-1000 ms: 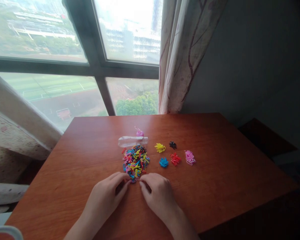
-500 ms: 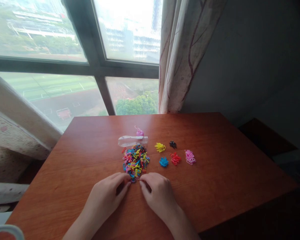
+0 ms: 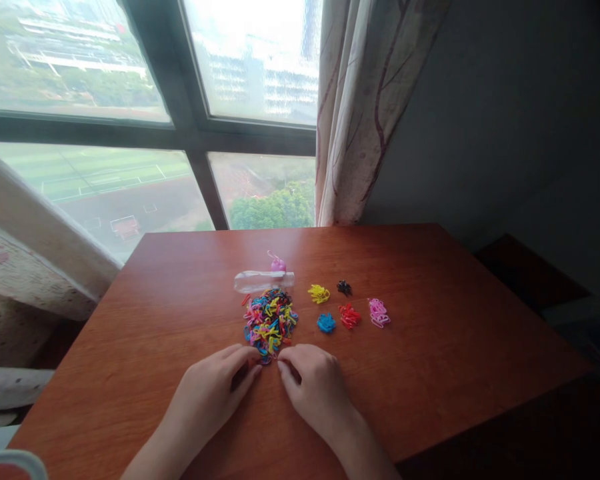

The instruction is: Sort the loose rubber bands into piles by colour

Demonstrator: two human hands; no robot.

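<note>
A heap of small elastic bands (image 3: 271, 320) in blue, yellow, pink, red and black lies mid-table. At its near edge, my left hand (image 3: 217, 380) has thumb and forefinger bent together by the lowest bands. My right hand (image 3: 315, 380) mirrors it just to the right, its thumb and forefinger also drawn together. Whatever either set of fingertips pinches is too small to make out. Sorted by colour, separate little piles lie to the right: yellow bands (image 3: 319, 293), black bands (image 3: 345, 287), blue bands (image 3: 326, 323), red bands (image 3: 349, 316) and pink bands (image 3: 379, 313).
Behind the heap a clear plastic bottle (image 3: 260, 281) lies on its side, with a pink-purple cap (image 3: 278, 265) beyond it. The brown wooden table (image 3: 455, 320) meets a window with curtains (image 3: 365, 120) at the back. A white curved object (image 3: 15, 459) shows at lower left.
The view has shifted very slightly. Both hands hold nearly the same pose at the heap's near edge, and the piles look unchanged.
</note>
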